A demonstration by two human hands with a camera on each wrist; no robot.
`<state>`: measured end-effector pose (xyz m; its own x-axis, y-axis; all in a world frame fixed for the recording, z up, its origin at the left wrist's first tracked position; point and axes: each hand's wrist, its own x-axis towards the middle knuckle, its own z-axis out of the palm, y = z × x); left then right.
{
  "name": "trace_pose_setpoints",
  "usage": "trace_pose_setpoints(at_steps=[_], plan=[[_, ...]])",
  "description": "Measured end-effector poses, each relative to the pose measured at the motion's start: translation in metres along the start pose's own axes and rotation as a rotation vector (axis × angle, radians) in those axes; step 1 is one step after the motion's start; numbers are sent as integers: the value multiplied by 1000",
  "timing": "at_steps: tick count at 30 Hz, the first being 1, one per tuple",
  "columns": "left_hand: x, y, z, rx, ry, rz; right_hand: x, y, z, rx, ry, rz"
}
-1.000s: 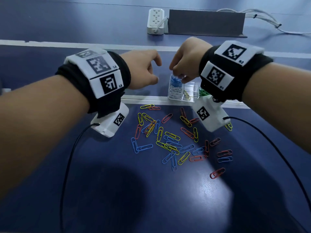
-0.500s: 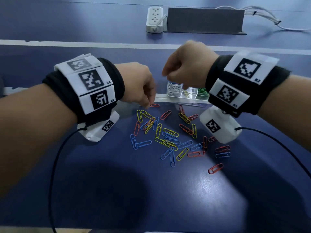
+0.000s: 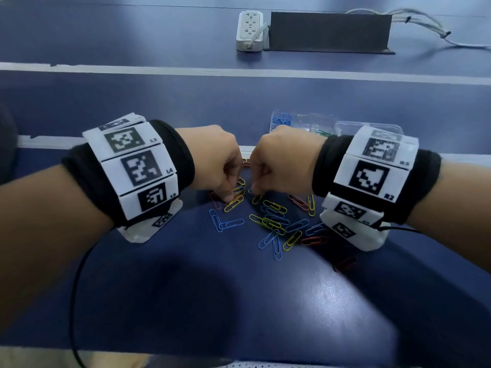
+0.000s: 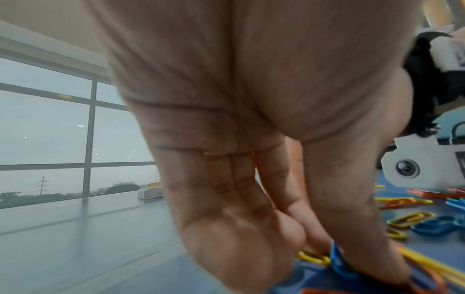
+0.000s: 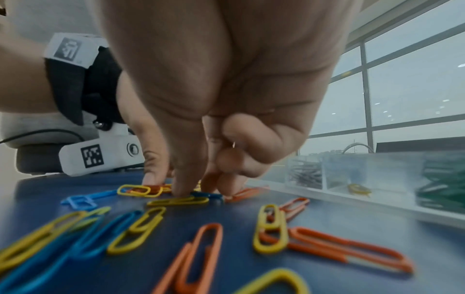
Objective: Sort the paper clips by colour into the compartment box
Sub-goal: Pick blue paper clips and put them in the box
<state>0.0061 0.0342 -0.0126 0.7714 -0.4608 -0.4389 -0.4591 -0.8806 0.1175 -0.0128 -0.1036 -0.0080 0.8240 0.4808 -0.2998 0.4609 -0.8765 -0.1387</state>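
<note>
A loose scatter of paper clips (image 3: 276, 221) in blue, yellow and orange lies on the dark blue worktop (image 3: 239, 301), directly under and between both hands. Beyond them, against a white strip on the worktop, stands the clear compartment box (image 5: 372, 175); in the right wrist view one compartment holds silver clips, the next a single yellow clip, and the next a heap of green clips, while the head view shows blue clips in a far compartment.

The left hand (image 3: 215, 163) is curled knuckles-up with its fingers (image 4: 362, 238) pointing down into the pile; thumb and forefinger are pressed together on a blue clip (image 4: 338, 262) that stands on edge between them, with yellow and orange clips lying just beside.

The right hand (image 3: 279, 160) is curled the same way close alongside it. Its thumb tip (image 5: 181, 185) presses down on a yellow clip (image 5: 178, 201) flat on the worktop, with a dark blue clip touching it; the other fingers are bent under the palm, and whether they grip any clip cannot be told.

Both wrists wear black bands with white marker tags (image 3: 138, 160). Farther back sit a white power strip (image 3: 249, 30) and a dark flat stand (image 3: 329, 31).
</note>
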Motion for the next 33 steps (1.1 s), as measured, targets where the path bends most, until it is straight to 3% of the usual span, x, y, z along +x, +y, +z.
trace_pose_setpoints(at_steps=[6,15,25,33], plan=[[-4,-4,0,5,28,9,-5,7,-1,25,-24,3],[-12,-4,0,-15,45,-8,-10,9,0,70,100,-38],[-18,-10,-4,-186,11,18,-27,23,5,411,-147,29],[-21,7,1,-298,-72,30,-34,13,11,77,-52,-152]])
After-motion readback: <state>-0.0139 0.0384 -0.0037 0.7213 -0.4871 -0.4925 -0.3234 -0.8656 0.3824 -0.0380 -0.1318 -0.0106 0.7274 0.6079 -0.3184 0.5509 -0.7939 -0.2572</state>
